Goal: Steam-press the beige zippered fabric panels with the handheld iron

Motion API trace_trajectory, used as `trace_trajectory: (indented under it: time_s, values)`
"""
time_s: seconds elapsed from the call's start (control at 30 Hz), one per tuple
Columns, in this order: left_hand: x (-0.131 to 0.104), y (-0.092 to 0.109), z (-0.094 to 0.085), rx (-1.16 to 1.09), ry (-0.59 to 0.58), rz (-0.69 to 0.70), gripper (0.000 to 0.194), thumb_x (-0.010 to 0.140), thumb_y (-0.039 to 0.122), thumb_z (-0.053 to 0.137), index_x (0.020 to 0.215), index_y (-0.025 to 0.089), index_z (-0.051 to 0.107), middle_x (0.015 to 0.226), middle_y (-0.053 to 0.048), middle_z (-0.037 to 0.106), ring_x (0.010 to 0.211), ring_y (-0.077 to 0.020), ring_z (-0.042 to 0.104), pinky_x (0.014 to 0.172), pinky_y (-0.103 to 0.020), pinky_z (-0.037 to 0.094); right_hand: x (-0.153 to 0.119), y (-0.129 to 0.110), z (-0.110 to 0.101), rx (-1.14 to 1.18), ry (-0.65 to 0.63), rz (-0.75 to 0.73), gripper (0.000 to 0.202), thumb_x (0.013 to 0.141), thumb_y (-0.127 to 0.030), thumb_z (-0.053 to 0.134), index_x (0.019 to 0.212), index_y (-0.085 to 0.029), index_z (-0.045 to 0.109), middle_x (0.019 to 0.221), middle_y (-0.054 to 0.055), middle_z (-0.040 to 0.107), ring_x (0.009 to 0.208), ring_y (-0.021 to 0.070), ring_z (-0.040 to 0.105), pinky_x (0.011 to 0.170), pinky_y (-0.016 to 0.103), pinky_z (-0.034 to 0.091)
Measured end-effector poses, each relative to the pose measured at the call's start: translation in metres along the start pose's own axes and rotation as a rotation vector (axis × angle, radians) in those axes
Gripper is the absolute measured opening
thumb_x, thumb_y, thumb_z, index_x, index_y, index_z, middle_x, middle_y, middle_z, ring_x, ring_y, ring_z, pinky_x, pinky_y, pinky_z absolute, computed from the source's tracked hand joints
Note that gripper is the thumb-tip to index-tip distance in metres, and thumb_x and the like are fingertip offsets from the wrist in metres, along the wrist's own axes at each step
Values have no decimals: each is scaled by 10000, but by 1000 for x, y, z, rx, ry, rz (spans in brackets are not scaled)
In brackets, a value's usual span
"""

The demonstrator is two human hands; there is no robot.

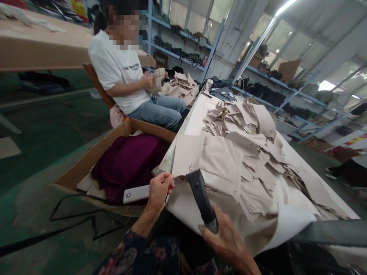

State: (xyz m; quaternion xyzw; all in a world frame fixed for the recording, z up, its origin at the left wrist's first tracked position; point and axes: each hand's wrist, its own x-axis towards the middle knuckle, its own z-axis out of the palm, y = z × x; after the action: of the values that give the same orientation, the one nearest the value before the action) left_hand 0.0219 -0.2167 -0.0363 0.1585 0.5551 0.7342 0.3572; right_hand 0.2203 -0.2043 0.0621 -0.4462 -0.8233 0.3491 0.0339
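My left hand [161, 188] is closed in a pinch at the near left corner of a beige fabric piece [187, 151] with a small metal fitting on it. In my right hand [226, 233] is a black handheld tool [197, 191], shaped like hair clippers, gripped by its lower end. Its upper end rests over or just above the near edge of the beige piece; whether they touch I cannot tell. Beyond it, a beige panel [219, 160] lies flat among many similar cut pieces [258, 152].
A worktable [197, 122] extends away from me. At left stands a cardboard box [69, 172] with purple cloth [129, 160] and a pale flat device [136, 194] at its rim. A seated person [117, 72] handles a beige piece. Blue shelves [183, 34] line the back.
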Motion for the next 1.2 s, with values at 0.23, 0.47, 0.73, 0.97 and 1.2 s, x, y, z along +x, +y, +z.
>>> trace_trajectory:
  time_s: [0.23,0.47,0.73,0.97,1.2]
  values:
    - [-3,-4,-1,-48,-34,-51,222,701,308,618,606,140,508,463,59,491,338,-19,345,352,-155,221,2,7,-27,122,115,134,147,786,-321,498,784,-184,442,551,-40,484,485,130,497,490,235,398]
    - [-5,1,3,-87,-37,-69,248,693,332,631,601,141,501,457,58,479,339,-17,337,344,-149,208,-21,9,-12,51,-3,44,155,718,-274,537,837,-178,514,716,7,557,685,166,520,631,261,410]
    - [-9,-3,0,-38,-79,-52,250,718,356,614,628,154,496,465,66,462,349,-21,319,344,-151,194,1,3,3,12,26,10,124,731,-240,544,829,-169,516,687,-2,513,649,157,484,589,255,379]
    - [-9,-6,-10,345,-43,4,236,739,387,546,636,179,502,492,34,504,371,-80,398,384,-205,276,-5,21,-30,228,145,115,145,789,-313,510,767,-189,438,547,-56,459,474,117,488,471,222,393]
    - [-5,33,28,1077,64,528,353,812,427,487,1060,181,537,852,-64,642,762,-204,606,681,-286,418,-30,43,-40,327,173,175,140,775,-302,512,758,-187,435,553,-62,447,452,101,479,444,206,387]
